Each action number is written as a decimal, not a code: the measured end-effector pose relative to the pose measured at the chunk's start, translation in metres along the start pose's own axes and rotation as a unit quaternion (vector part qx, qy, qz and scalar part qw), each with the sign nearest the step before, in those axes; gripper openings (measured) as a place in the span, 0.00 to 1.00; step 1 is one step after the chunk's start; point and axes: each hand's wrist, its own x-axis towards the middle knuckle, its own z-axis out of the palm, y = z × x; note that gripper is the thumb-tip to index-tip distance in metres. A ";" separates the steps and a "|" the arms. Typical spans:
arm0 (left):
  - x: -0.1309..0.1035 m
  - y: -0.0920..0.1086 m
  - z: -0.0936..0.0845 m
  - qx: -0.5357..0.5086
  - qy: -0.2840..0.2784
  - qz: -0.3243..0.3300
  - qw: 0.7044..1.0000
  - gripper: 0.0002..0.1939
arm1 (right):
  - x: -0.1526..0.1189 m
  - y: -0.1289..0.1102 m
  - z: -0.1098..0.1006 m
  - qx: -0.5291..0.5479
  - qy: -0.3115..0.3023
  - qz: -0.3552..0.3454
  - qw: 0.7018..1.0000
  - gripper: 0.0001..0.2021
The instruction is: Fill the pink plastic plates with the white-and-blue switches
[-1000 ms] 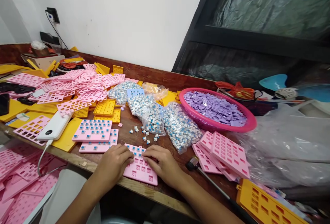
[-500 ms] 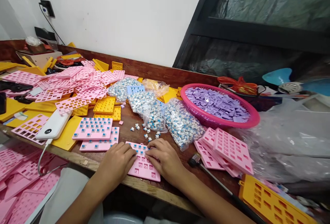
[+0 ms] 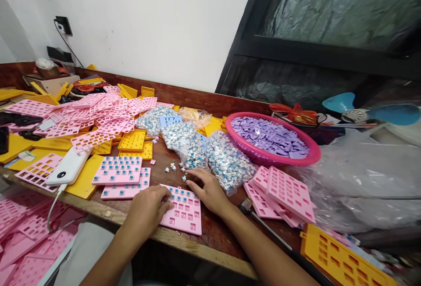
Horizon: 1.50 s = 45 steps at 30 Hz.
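A pink plate (image 3: 184, 213) with square holes lies at the table's front edge, blue-and-white switches (image 3: 179, 193) filling its upper rows. My left hand (image 3: 149, 209) rests on the plate's left side, thumb and fingertips around that edge. Above the plate's upper right, my right hand (image 3: 205, 187) reaches to the loose switches (image 3: 173, 167), fingers bent; whether it pinches one is hidden. Left of the plate are two stacked pink plates (image 3: 118, 170) set with switches. Clear bags of switches (image 3: 226, 161) lie just behind my right hand.
A pink basket (image 3: 314, 148) of purple pieces stands behind at the right. Nearer are pink plates (image 3: 289, 189), a screwdriver (image 3: 246, 206) and a yellow plate (image 3: 342, 255). At left lie a white power bank (image 3: 69, 167) and heaped pink plates (image 3: 108, 106).
My right hand has moved off the pink plate, up to the loose switches. My left hand stays at the plate's left edge. The camera view has shifted slightly.
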 end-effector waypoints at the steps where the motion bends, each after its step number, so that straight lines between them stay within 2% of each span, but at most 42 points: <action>1: -0.001 0.000 0.002 0.018 0.010 0.000 1.000 0.02 | 0.001 0.000 0.002 -0.012 -0.019 -0.011 1.000 0.16; 4: -0.011 0.005 0.010 0.107 0.039 0.034 0.993 0.07 | 0.002 0.001 0.008 -0.044 -0.057 -0.041 0.997 0.16; 9: -0.029 0.017 0.022 0.251 0.068 0.117 0.959 0.06 | 0.001 0.011 0.009 -0.078 -0.040 -0.038 0.995 0.10; 12: -0.030 0.023 0.022 0.263 0.053 0.118 0.956 0.06 | 0.003 0.015 0.005 -0.107 -0.043 -0.018 0.993 0.08; 16: -0.023 0.036 0.018 0.242 0.031 0.068 0.967 0.07 | 0.004 0.017 -0.004 -0.132 -0.054 0.013 0.990 0.08; 20: -0.002 0.042 0.009 0.213 0.028 0.044 0.976 0.12 | 0.002 0.021 -0.020 -0.154 -0.041 0.032 0.987 0.10; 22: 0.017 0.034 -0.002 0.180 0.043 0.047 0.982 0.13 | 0.001 0.024 -0.027 -0.163 -0.032 0.039 0.985 0.10; 24: 0.040 0.021 -0.014 0.157 0.068 0.018 0.985 0.11 | 0.001 0.027 -0.030 -0.157 -0.022 0.028 0.987 0.10; 25: 0.052 0.013 -0.020 0.149 0.063 -0.001 0.987 0.10 | 0.001 0.027 -0.029 -0.145 -0.015 0.014 0.989 0.10; 28: 0.081 -0.007 -0.026 0.133 0.007 -0.005 0.991 0.06 | 0.004 0.027 -0.020 -0.079 -0.002 -0.043 0.996 0.13; 32: 0.097 -0.019 -0.015 0.118 -0.024 -0.001 0.993 0.04 | 0.010 0.023 -0.005 -0.042 -0.049 -0.088 0.994 0.20; 36: 0.089 -0.016 -0.011 0.102 -0.007 -0.007 0.995 0.03 | 0.012 0.021 -0.003 -0.058 -0.090 -0.082 0.991 0.17; 41: 0.057 0.009 -0.016 0.039 0.023 0.022 0.999 0.04 | 0.012 0.021 -0.006 -0.080 -0.056 -0.022 0.995 0.12; 45: 0.032 0.029 -0.010 -0.024 0.030 0.053 0.998 0.03 | 0.008 0.021 -0.008 -0.067 -0.033 0.003 0.997 0.13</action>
